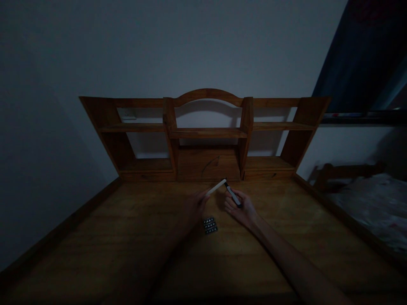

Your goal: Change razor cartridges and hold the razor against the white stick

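Though the room is dim on my feed, I can make out one wooden desk (111,228), and nearest me on it one dark patterned pad (210,225) with three rows of pale marks, though I can't tell whether it is a single piece or several laid together. Neither hand touches it, so I'd count it as unused so far.

Just beyond, I see two hands. My left hand (197,204), in deep shadow, seems to be pinching one pale stick (216,187); my right hand (244,209) is closed around one black-and-grey tool (233,196). Both objects are above the desk, slanting so that their far ends meet at a point; whether they are joined or merely touching, I can't tell. I judge the work to be partway: both pieces are picked up and brought together, but neither has been set down, and I see no finished result.

Farther back stands one wooden shelf unit (208,133) with three bays, then one pale wall (203,51). Off to the right is one bed (375,203), with one dark window (359,63) above it.
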